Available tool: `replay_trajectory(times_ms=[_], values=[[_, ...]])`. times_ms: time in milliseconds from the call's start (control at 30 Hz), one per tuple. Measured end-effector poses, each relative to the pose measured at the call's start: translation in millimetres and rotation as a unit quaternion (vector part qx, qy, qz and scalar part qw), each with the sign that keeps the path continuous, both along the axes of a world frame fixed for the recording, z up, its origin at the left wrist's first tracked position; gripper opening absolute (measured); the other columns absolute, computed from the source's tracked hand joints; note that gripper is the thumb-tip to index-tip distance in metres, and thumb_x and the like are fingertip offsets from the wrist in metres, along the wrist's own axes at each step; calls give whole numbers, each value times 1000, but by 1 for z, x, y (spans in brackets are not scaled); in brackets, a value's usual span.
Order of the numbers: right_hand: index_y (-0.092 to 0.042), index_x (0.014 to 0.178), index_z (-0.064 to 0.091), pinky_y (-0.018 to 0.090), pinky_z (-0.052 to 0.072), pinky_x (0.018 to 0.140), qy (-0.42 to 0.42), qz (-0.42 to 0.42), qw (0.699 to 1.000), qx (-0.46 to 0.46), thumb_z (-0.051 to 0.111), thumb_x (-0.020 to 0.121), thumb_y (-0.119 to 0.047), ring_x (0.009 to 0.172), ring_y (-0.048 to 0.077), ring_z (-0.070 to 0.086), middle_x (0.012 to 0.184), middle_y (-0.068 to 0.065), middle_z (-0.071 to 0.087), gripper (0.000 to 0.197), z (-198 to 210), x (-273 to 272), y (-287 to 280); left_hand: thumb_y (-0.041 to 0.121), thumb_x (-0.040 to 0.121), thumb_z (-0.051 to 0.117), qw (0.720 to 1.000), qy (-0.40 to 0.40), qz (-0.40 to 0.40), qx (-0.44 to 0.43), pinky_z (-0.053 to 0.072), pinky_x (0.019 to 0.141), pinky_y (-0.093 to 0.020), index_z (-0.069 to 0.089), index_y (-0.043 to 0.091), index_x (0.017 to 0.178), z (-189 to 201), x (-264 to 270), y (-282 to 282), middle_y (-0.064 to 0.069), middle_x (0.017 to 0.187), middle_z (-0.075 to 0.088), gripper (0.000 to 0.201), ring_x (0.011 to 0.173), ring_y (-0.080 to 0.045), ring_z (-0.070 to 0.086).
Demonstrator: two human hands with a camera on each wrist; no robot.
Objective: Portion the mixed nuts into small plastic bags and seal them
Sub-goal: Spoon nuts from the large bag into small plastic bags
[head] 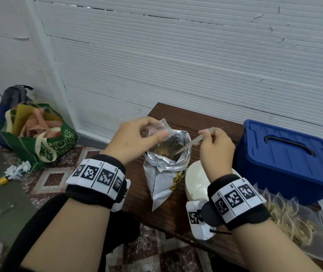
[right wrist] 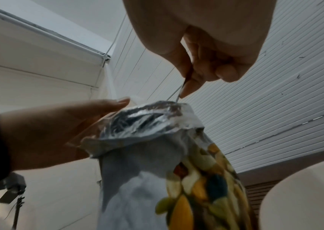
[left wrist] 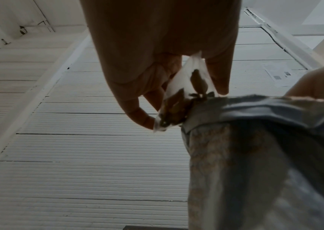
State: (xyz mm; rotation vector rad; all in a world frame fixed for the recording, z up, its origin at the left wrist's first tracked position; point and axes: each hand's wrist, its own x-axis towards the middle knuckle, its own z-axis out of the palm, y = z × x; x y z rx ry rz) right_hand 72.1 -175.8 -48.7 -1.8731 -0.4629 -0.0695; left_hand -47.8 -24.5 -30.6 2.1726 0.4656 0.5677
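Head view shows a foil nut bag (head: 164, 163) standing open-mouthed on a dark wooden bench (head: 137, 185), and everything else is placed from that bag. Just above its near-left rim, the left hand (head: 137, 138) pinches a small clear plastic bag (head: 157, 128) between thumb and fingers, holding it at the mouth of the foil nut bag. In the left wrist view the small clear plastic bag (left wrist: 184, 93) hangs from the curled fingers (left wrist: 137, 112) with a few dark nut pieces inside it, its lower corner touching the folded rim of the foil nut bag (left wrist: 255, 140). To the right of the bag's mouth, the right hand (head: 215, 146) grips the handle of a spoon (head: 188, 144) with fingers closed round it; the spoon slants down into the opening, where brownish mixed nuts (head: 162, 149) lie. The right wrist view shows the same grip from below: the right hand (right wrist: 206, 51) pinches the thin handle (right wrist: 182, 88), which enters the crumpled silver rim (right wrist: 147, 119), while the left hand (right wrist: 58, 129) sits against the bag's far side. Printed nuts and fruit colour the bag's front (right wrist: 200, 186). Just right of the foil nut bag's base stands a cream bowl (head: 196, 183), partly hidden by the right wrist. Farther right of it sits a blue lidded box (head: 286, 154), and nearer, a clear tray (head: 302, 228) of filled small bags. Well left of the foil nut bag, on the patterned floor, a green tote (head: 44, 144) stands beside a grey backpack (head: 13, 95)
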Motion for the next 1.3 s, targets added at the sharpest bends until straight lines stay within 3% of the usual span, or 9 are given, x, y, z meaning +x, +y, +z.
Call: replay_trajectory(times_ms=[233, 400, 500, 700, 800, 933, 1000, 1133, 1300], values=[[-11, 99, 66, 3, 35, 46, 70, -54, 996, 25, 43, 98, -12, 57, -3, 52, 81, 3, 66, 23, 11, 20, -6, 44, 78, 73, 1000, -12, 12, -2, 39, 68, 3, 61, 38, 95, 5, -3, -2, 23, 88, 64, 22, 82, 18, 56], [-9, 105, 67, 20, 38, 59, 68, -87, 993, 42, 40, 98, -13, 64, 3, 48, 74, -7, 58, 27, 29, 33, -13, 46, 76, 74, 1000, -5, 13, -8, 42, 70, -1, 65, 35, 103, 4, -4, 1, 22, 90, 66, 31, 84, 12, 59], [-9, 103, 64, 15, 34, 50, 54, -96, 992, 55, 40, 98, -12, 62, 2, 45, 72, -13, 51, 25, 43, 41, -17, 45, 74, 76, 1000, -5, 10, -17, 45, 71, -4, 66, 35, 101, 3, -4, 2, 21, 89, 67, 30, 83, 11, 60], [-11, 99, 64, 15, 41, 60, 20, -91, 993, 76, 41, 97, -14, 79, 14, 59, 98, 11, 69, 23, 56, 50, -11, 39, 72, 80, 1000, 5, -2, -16, 48, 75, -8, 67, 34, 101, 2, 1, -2, 19, 88, 69, 32, 83, 7, 62], [-11, 104, 65, 3, 36, 50, -1, -61, 996, 58, 41, 97, -14, 69, 6, 54, 95, 9, 69, 25, 56, 44, -6, 38, 72, 81, 1000, 3, -9, -15, 46, 71, -5, 68, 35, 101, 2, 4, -6, 21, 86, 68, 32, 81, 10, 61], [-13, 102, 63, 1, 36, 53, -20, -6, 999, 50, 43, 99, -17, 59, -8, 53, 73, -2, 65, 20, 58, 30, 2, 38, 72, 81, 1000, 2, -9, -13, 49, 75, -8, 69, 32, 106, 0, 7, -7, 22, 89, 68, 37, 84, 11, 61], [-15, 99, 62, 5, 39, 61, -31, 27, 997, 61, 44, 99, -20, 63, -9, 57, 68, -7, 63, 18, 58, 22, 6, 40, 71, 81, 1000, -5, -3, -11, 48, 74, -7, 68, 33, 105, 0, 8, -8, 22, 88, 67, 38, 83, 10, 61], [-25, 91, 61, 31, 48, 75, -81, 100, 989, 77, 46, 100, -21, 75, 16, 64, 68, -9, 65, 17, 56, 11, 9, 41, 75, 77, 1000, -14, 0, -1, 49, 74, -12, 67, 32, 105, 0, 8, -10, 19, 89, 66, 33, 83, 5, 60], [-24, 91, 57, 18, 41, 69, -145, 57, 975, 156, 44, 101, -18, 67, -4, 53, 84, -8, 63, 17, 59, 15, 0, 38, 81, 72, 999, -21, 27, -10, 46, 69, -7, 63, 29, 101, 0, 6, -4, 19, 89, 62, 24, 80, 5, 57]])
